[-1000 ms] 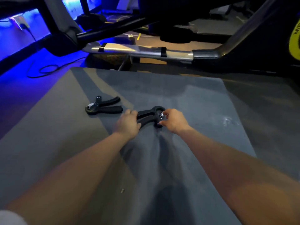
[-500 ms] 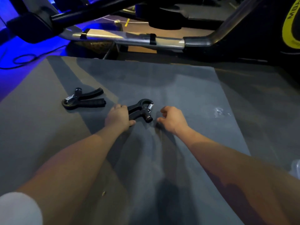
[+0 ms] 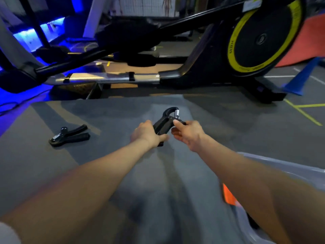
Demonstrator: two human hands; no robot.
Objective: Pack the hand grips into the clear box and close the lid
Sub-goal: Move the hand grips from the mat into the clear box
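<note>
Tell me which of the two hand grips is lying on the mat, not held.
The left hand grip, lying alone on the grey mat. The other grip is held by both the left hand and right hand.

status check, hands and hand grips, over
Left hand grips raised hand grip, right hand pinches it. Second grip on mat. Clear box at right.
</note>
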